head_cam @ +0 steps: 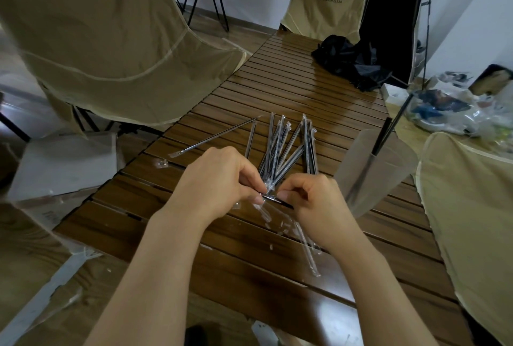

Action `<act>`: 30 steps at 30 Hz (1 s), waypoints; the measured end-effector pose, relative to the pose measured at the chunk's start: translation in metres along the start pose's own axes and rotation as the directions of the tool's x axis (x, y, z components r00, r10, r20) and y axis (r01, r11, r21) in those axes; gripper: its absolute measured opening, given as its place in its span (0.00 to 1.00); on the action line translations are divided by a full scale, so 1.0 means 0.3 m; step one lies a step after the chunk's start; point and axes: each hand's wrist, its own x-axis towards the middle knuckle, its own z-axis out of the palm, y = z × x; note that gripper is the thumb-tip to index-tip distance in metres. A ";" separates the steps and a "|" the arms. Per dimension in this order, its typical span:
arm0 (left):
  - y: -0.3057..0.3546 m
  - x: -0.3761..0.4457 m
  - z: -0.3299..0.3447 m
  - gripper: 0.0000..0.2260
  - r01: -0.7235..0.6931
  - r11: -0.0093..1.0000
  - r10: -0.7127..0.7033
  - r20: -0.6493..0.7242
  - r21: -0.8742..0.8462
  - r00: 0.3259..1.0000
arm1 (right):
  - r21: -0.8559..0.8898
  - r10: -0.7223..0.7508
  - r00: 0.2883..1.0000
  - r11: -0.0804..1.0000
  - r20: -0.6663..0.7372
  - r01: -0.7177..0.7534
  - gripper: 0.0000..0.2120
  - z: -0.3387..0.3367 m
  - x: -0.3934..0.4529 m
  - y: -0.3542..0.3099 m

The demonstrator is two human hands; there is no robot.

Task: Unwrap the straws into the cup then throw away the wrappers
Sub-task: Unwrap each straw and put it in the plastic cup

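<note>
left hand (pixel 222 179) and right hand (pixel 313 201) both pinch one wrapped straw (pixel 273 198) above the worktop (pixel 319 90); frosted cup (pixel 374 168) just right — two straws inside

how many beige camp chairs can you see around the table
3. One big beige chair stands left of the wooden table, a second chair at its far end, and a third chair at the right edge, only partly in view.
</note>
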 end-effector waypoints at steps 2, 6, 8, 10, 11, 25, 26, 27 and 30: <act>0.006 0.003 0.003 0.06 -0.015 1.000 0.015 -0.002 -0.018 1.000 | -0.022 0.027 0.999 0.999 0.018 -0.027 0.09 0.000 0.002 -0.006; 0.020 0.008 0.004 0.07 -0.040 0.999 0.040 0.019 -0.017 0.999 | -0.035 0.071 0.997 0.997 0.029 -0.070 0.06 0.009 0.008 -0.004; 0.028 0.005 0.003 0.07 -0.056 0.998 0.057 0.039 -0.016 0.998 | -0.046 0.087 0.996 0.995 0.013 -0.086 0.06 0.017 0.009 0.004; 0.038 0.001 0.004 0.07 -0.074 0.997 0.075 0.057 -0.013 0.996 | -0.033 0.114 0.993 0.993 -0.038 -0.115 0.07 0.022 0.010 0.017; 0.042 0.000 0.006 0.07 -0.079 0.997 0.080 0.062 -0.010 0.995 | -0.019 0.129 0.989 0.991 -0.066 -0.131 0.06 0.021 0.013 0.022; -0.041 -0.001 -0.007 0.06 0.095 0.986 -0.102 0.042 0.136 0.994 | -0.164 0.240 0.970 0.959 0.045 -0.230 0.11 0.001 0.025 0.084; -0.042 0.000 -0.006 0.06 0.095 0.987 -0.101 0.039 0.130 0.994 | -0.142 0.214 0.977 0.968 0.022 -0.209 0.11 0.001 0.019 0.080; -0.042 0.000 -0.005 0.06 0.094 0.988 -0.099 0.037 0.125 0.994 | -0.125 0.172 0.985 0.977 0.004 -0.170 0.11 -0.001 0.014 0.075; -0.043 0.005 0.000 0.06 0.086 0.990 -0.091 0.038 0.112 0.995 | -0.070 0.068 0.995 0.996 0.069 -0.063 0.11 -0.011 0.002 0.055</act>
